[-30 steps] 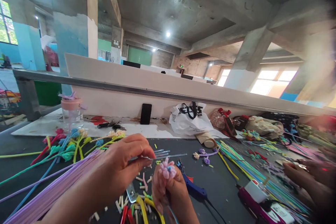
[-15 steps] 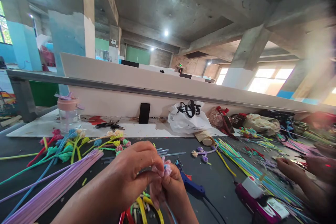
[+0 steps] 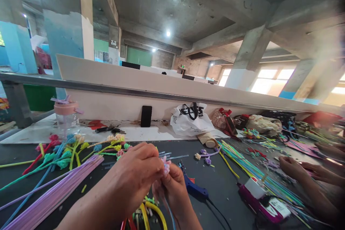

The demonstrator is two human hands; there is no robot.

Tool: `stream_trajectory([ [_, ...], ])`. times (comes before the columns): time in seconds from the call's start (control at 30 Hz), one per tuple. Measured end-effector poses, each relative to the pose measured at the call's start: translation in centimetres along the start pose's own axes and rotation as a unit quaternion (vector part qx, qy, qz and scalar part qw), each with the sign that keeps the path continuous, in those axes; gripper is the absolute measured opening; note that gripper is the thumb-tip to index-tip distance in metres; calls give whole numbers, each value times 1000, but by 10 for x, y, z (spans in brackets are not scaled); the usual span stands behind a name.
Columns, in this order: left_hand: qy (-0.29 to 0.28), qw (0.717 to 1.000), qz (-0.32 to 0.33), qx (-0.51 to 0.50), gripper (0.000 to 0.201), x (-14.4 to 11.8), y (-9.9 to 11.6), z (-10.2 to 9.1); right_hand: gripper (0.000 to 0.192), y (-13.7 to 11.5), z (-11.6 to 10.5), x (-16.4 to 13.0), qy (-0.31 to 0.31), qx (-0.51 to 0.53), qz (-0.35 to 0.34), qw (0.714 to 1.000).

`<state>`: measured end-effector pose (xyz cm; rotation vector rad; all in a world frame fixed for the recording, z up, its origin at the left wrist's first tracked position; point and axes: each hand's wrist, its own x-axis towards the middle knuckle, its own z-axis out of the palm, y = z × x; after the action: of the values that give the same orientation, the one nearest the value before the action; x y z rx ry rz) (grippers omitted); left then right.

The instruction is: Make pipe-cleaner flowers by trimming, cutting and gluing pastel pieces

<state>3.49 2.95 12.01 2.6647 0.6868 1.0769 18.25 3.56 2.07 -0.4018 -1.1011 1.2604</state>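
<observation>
Both hands meet at the bottom middle over a dark table (image 3: 229,187). My right hand (image 3: 174,192) grips a small pink fuzzy flower (image 3: 165,163) with a blue centre, made of pipe cleaner, its blue stem running down out of view. My left hand (image 3: 136,176) pinches the flower's top from the left. Under the hands lie yellow and red pipe cleaner pieces (image 3: 151,214).
A bundle of lilac pipe cleaners (image 3: 54,196) lies left, finished flower stems (image 3: 67,151) behind it. A blue glue gun (image 3: 195,188) sits right of my hands. Further right are a purple tool (image 3: 258,203), coloured stems (image 3: 253,172) and another person's hands (image 3: 299,170). A phone (image 3: 146,116), bag (image 3: 191,118) and jar (image 3: 66,115) stand at the back.
My left hand has let go of the thin metal tool it held a second ago and closed onto the flower. The view has shifted slightly right.
</observation>
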Motion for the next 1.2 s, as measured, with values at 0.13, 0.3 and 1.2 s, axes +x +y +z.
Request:
stream_trajectory([
  [0.13, 1, 1000, 12, 1, 17, 1, -2, 2, 28, 0, 2, 1, 25, -55, -45, 997],
  [0.3, 4, 999, -19, -31, 11, 0, -6, 6, 24, -1, 2, 3, 26, -85, -94, 992],
  [1.2, 89, 995, 13, -46, 16, -5, -12, -12, 29, -9, 11, 2, 10, 31, -23, 999],
])
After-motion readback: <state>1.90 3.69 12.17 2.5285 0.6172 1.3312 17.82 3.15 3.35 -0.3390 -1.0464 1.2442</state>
